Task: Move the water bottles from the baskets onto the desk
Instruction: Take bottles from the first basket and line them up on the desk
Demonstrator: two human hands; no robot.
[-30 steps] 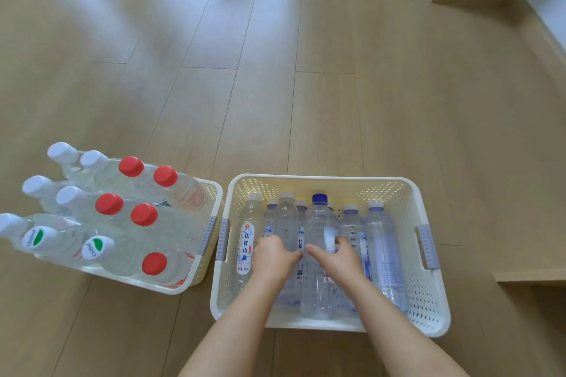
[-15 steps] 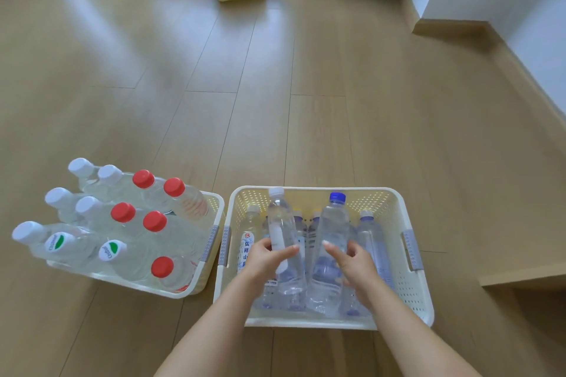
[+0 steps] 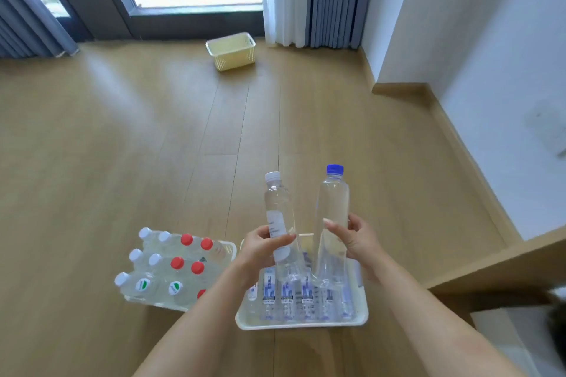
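Gripping one bottle each, hands (image 3: 309,246) above white basket (image 3: 301,323); second basket (image 3: 228,249) left, yellow basket (image 3: 232,52) far.

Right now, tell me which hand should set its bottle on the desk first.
Right. The right hand grips the blue-capped bottle on the side nearest the desk edge; the left hand, gripping the white-capped bottle, would probably have to cross over.
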